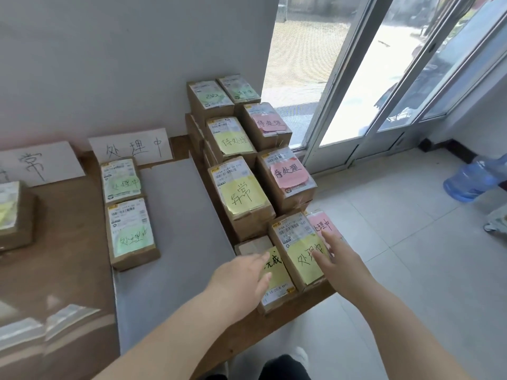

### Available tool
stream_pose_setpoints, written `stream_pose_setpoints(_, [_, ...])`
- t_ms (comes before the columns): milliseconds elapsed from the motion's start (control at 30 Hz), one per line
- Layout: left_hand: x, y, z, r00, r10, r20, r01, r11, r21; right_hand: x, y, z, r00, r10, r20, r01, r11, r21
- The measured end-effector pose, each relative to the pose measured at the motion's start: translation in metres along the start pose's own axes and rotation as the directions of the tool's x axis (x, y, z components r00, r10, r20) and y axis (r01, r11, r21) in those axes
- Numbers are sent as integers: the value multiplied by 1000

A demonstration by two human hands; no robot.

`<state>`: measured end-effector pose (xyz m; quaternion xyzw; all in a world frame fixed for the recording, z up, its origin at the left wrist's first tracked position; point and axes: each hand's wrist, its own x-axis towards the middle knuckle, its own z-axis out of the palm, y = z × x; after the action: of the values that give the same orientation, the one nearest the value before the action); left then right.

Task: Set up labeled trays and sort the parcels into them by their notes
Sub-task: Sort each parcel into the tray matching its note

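Several brown parcels with coloured notes are stacked on the brown tray at the right. My right hand reaches with straight fingers over the near parcel with a yellow note and touches its right side. My left hand lies open across the lower parcel with a yellow note beside it. A parcel with a pink note sits just behind my right fingers. On the grey tray lie two parcels with green notes, below a white label card.
A second white label card stands at the left over a brown tray with a parcel. More parcels lie near the bottom left. A blue water jug is on the tiled floor by the glass doors.
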<state>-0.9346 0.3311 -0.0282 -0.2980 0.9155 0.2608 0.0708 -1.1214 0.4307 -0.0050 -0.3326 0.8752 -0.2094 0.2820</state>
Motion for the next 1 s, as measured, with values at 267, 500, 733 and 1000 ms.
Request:
stream_pose_setpoints(267, [21,33,17,988,-126,84,132,989,-66,24,8,-9,991,-70,111,64,996,58])
stream_pose_setpoints(500, [23,71,30,946,-295,134,324,881,-344,32,24,-17,966,-157,207,127,980,151])
stream_pose_setpoints(733, [15,102,34,921,-384,74,374,810,-451,38,43,-33,941,-244,236,167,939,302])
stream_pose_setpoints(1000, [6,143,25,887,-448,-117,351,815,-461,29,61,-54,933,-315,173,233,896,377])
